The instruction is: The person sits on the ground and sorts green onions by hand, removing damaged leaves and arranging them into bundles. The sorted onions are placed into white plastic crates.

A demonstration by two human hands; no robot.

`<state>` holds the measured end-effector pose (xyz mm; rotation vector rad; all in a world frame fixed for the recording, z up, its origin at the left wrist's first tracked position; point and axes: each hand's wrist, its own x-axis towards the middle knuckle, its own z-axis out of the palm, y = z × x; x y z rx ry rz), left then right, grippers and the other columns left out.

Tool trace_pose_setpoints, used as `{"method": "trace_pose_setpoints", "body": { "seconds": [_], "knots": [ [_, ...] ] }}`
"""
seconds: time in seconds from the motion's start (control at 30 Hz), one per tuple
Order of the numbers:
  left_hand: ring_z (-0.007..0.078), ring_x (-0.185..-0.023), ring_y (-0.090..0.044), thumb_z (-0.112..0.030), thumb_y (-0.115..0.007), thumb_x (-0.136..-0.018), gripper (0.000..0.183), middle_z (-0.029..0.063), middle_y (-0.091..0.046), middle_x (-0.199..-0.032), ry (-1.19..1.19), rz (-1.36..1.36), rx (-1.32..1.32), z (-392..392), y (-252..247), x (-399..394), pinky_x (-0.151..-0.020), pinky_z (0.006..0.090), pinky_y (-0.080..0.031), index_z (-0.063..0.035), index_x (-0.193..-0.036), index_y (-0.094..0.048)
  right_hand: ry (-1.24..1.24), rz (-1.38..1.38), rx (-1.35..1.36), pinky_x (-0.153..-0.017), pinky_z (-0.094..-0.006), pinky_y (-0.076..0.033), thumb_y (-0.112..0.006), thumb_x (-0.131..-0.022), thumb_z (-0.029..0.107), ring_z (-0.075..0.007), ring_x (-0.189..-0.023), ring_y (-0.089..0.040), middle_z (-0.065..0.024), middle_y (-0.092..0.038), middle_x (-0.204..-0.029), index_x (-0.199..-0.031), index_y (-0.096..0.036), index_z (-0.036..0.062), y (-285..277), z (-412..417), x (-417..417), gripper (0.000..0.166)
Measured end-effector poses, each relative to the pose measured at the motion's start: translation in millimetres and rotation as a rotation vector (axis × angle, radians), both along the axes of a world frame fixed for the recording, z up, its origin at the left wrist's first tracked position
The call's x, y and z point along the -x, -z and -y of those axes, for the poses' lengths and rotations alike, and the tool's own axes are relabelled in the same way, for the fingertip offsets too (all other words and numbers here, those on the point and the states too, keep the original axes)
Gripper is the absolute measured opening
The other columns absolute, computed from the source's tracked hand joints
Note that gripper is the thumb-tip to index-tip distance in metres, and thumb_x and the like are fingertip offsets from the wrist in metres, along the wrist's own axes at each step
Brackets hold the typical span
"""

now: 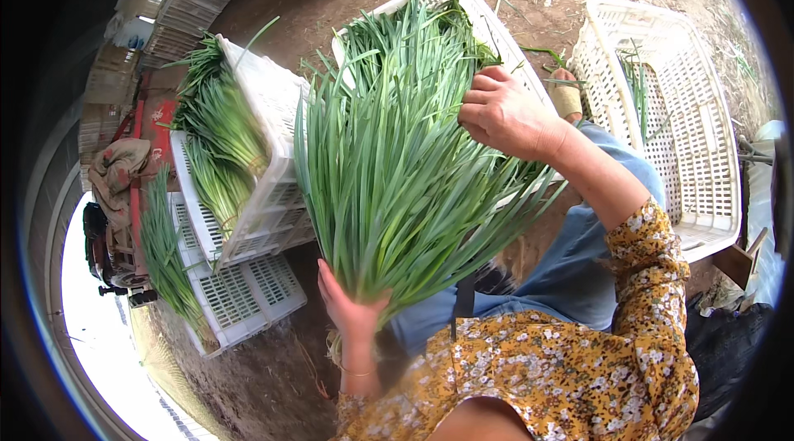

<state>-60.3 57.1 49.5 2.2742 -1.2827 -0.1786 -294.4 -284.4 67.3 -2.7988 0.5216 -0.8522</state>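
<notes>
My left hand [355,310] grips a big bunch of garlic chives [384,193] near its pale lower end. The long green leaves fan upward and outward from that grip. My right hand [510,111] is at the upper right side of the bunch, its fingers curled in against the leaves; the fingertips are hidden, so I cannot tell whether they pinch any. Behind the bunch, a white plastic crate [527,68] holds more loose chives [403,37], some of them darker and wilted at its right end.
Stacked white crates [267,217] at left carry tied chive bundles [226,112]. Another chive bundle [167,255] lies on the low crate's edge. A tilted white crate [707,131] at right contains a few leaves [636,90]. My shoe [564,96] is on the dirt floor between crates.
</notes>
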Motion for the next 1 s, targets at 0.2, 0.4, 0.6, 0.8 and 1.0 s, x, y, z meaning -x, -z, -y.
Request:
{"method": "trace_pose_setpoints", "body": {
  "seconds": [0.2, 0.4, 0.6, 0.8, 1.0],
  "knots": [
    [0.0436, -0.138, -0.033, -0.064, -0.081, -0.062, 0.129, 0.0266, -0.03, -0.152, 0.088, 0.141, 0.008, -4, 10, -2, -0.113, 0.0515, -0.029, 0.0032, -0.152, -0.017, 0.309, 0.62, -1.153, -0.063, -0.0319, -0.047, -0.056, -0.084, 0.013, -0.0118, -0.063, -0.057, -0.0063, -0.064, -0.072, -0.088, -0.067, 0.0007, 25, 1, 2, 0.018],
    [0.0474, -0.134, -0.037, -0.065, -0.081, -0.061, 0.131, 0.0293, -0.033, -0.149, 0.116, 0.172, 0.061, -7, 13, -8, -0.109, 0.0557, -0.034, 0.0017, -0.153, -0.016, -0.04, 0.179, -1.048, -0.065, -0.033, -0.052, -0.068, -0.083, 0.01, -0.0188, -0.073, -0.065, -0.0065, -0.062, -0.079, -0.1, -0.067, 0.0035, 24, -9, 18, 0.018],
    [0.0401, -0.141, -0.029, -0.07, -0.079, -0.062, 0.135, 0.0242, -0.023, -0.156, 0.077, 0.017, 0.044, -5, 10, -5, -0.115, 0.0503, -0.024, 0.0014, -0.154, -0.011, -0.182, -0.027, -0.246, -0.065, -0.0409, -0.054, -0.065, -0.073, 0.01, -0.0286, -0.079, -0.063, -0.0084, -0.055, -0.085, -0.088, -0.062, 0.007, 43, -19, 5, 0.015],
    [0.0392, -0.148, -0.012, -0.082, -0.066, -0.065, 0.138, 0.0239, -0.009, -0.16, 0.07, -0.044, 0.117, -7, 22, -12, -0.119, 0.0487, -0.015, -0.0025, -0.155, 0.003, -0.073, 0.1, -0.568, -0.07, -0.0411, -0.053, -0.061, -0.076, 0.014, -0.0311, -0.08, -0.062, -0.0129, -0.057, -0.083, -0.08, -0.058, 0.0033, 41, -37, 0, 0.012],
    [0.0385, -0.149, -0.009, -0.083, -0.062, -0.068, 0.135, 0.0222, -0.006, -0.161, 0.024, -0.073, 0.096, -12, 26, -12, -0.119, 0.0508, -0.012, -0.0028, -0.156, 0.0, 0.359, 0.602, -1.358, -0.049, -0.0222, -0.042, -0.053, -0.093, 0.015, -0.0071, -0.065, -0.059, -0.0002, -0.058, -0.075, -0.095, -0.061, 0.0054, 42, 3, 18, 0.013]
  ]
}}
